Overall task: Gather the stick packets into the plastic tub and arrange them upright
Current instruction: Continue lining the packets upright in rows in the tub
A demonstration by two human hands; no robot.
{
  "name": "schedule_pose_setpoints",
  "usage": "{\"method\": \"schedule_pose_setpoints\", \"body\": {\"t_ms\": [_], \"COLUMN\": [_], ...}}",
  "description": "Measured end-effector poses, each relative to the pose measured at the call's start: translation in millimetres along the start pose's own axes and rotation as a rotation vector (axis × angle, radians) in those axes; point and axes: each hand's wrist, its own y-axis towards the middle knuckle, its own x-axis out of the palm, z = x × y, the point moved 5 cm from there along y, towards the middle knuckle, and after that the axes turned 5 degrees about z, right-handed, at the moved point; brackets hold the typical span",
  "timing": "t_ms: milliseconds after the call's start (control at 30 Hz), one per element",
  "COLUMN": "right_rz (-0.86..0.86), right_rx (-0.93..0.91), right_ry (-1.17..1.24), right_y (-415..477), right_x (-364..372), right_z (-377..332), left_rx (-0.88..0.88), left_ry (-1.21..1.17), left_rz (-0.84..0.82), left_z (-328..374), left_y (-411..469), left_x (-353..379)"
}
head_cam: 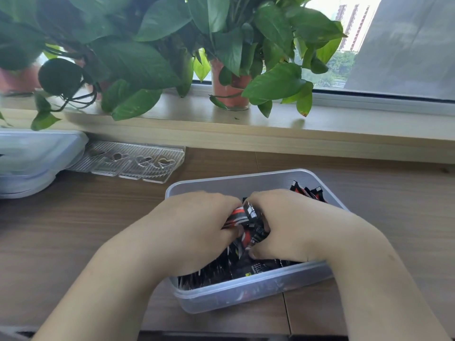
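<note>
1. left grip point(197, 230), right grip point(290, 227): both curled round a bundle of stick packets point(247, 214), frame centre.
2. plastic tub point(246, 295): lower centre on tabletop point(73, 230), holding loose packets.
3. handling: likely best to tip the bundle upright together.

1. The wooden table point(73, 230) carries the plastic tub point(246, 296) beneath the left hand point(197, 232) and right hand point(290, 230).
2. A clear heart-cut tray point(138, 161) lies beyond the left hand.
3. Stacked bluish lids point(29, 158) sit farther left, just beside the tray.
</note>
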Motion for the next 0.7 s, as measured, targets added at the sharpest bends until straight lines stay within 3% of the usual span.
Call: {"method": "schedule_pose_setpoints", "body": {"t_ms": [233, 367, 567, 700], "right_rz": [-0.012, 0.116, 0.304, 0.358], "right_rx": [0.021, 0.005, -0.095, -0.119], "right_ry": [-0.03, -0.019, 0.119, 0.257], "right_y": [0, -8, -21, -26], "right_x": [-4, -19, -41, -49], "right_z": [2, 1, 2, 6], "left_rx": [-0.025, -0.047, -0.103, -0.205], "left_ry": [0.006, -0.037, -0.246, -0.518], "left_rz": [0.003, 0.003, -0.012, 0.022], "left_z": [0, -1, -9, -15], "left_y": [0, 1, 1, 1], "left_x": [-1, 0, -1, -4]}}
